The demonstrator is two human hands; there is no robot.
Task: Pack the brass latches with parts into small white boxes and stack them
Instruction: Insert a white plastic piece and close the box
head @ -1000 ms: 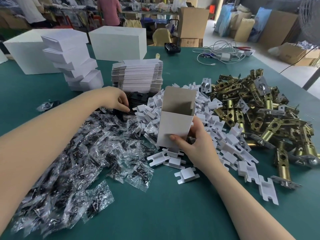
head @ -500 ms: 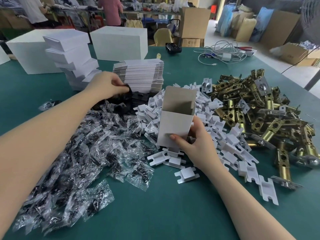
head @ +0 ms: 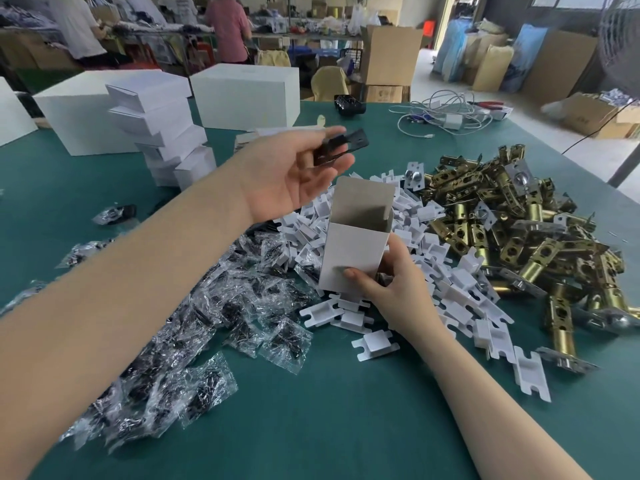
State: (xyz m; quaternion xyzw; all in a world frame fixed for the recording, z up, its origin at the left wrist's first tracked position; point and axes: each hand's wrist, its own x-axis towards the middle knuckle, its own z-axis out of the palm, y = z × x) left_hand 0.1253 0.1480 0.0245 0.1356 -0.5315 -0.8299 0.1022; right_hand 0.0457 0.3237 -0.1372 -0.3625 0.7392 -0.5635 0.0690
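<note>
Lifting off the parts pile, the left hand [head: 294, 174] now pinches a flat black metal plate [head: 341, 147] above the open small white cardboard box [head: 355, 251], gripped upright by the right hand [head: 391, 289] on the desk; it probably drops in next.

Bare green table [head: 329, 427] nearest; heaps (brass latches [head: 540, 237] rightward) crowd beyond.

Bright, even daylight enters from the open doorway [head: 433, 39] at the back right, washing it out. Shadows on the green surface [head: 346, 427] are faint. Glare glints on the clear bags [head: 180, 358]. Wide-angle bending curves the edges; the left hand [head: 291, 171] is slightly motion-blurred
</note>
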